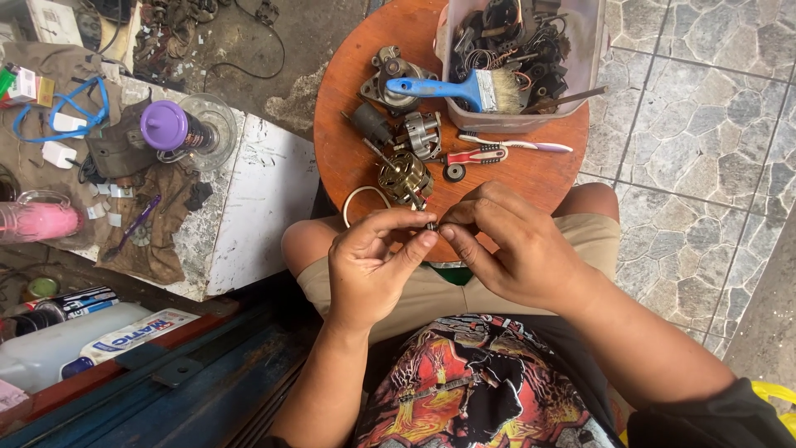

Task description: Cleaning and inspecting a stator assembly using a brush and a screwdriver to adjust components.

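Observation:
My left hand (371,264) and my right hand (507,245) meet over my lap at the near edge of a round wooden table (348,158). Together they pinch a small dark metal part (431,225) between thumbs and fingertips. Just beyond it on the table sits a small motor with copper windings (404,177) and a thin shaft. A white ring (358,199) lies by my left fingers.
On the table lie a metal motor housing (388,79), a blue-handled paintbrush (456,88), a red-and-white screwdriver (474,155), a toothbrush (518,144) and a plastic tub of parts (531,58). A cluttered white bench (257,199) stands at left, stone floor tiles at right.

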